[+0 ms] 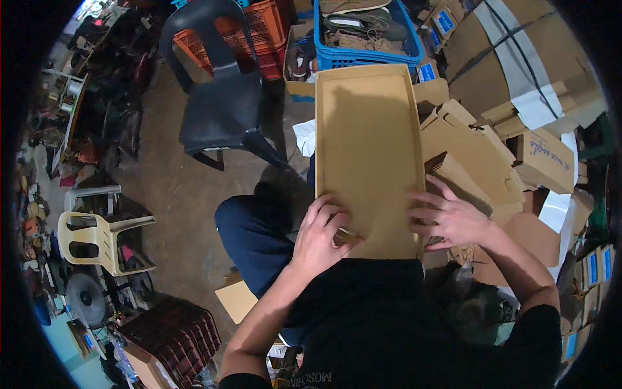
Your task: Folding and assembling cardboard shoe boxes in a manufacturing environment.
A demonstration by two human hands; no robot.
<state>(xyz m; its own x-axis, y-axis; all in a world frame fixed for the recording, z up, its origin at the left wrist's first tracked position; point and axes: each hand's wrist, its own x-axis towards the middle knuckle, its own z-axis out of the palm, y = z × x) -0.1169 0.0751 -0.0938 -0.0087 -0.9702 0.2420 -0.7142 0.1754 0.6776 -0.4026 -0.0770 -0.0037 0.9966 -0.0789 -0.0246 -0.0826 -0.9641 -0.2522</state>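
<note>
A long, shallow cardboard tray box (369, 142) lies open side up on my lap, its low walls standing around a flat bottom. My left hand (320, 236) is at its near left corner. Those fingers curl over the left wall, the thumb and index finger bent close together at the near end. At the near right wall is my right hand (450, 217). Its fingers are stretched apart and slightly blurred, some reaching over the wall's edge. The near edge of the box rests close against my dark shirt.
Flat, folded cardboard pieces (470, 155) pile up on the right, below a large taped carton (525, 58). Ahead stands a blue crate (369, 58) of shoes. A black plastic chair (223, 110) is at the far left, with a small cream chair (87, 236) lying nearer.
</note>
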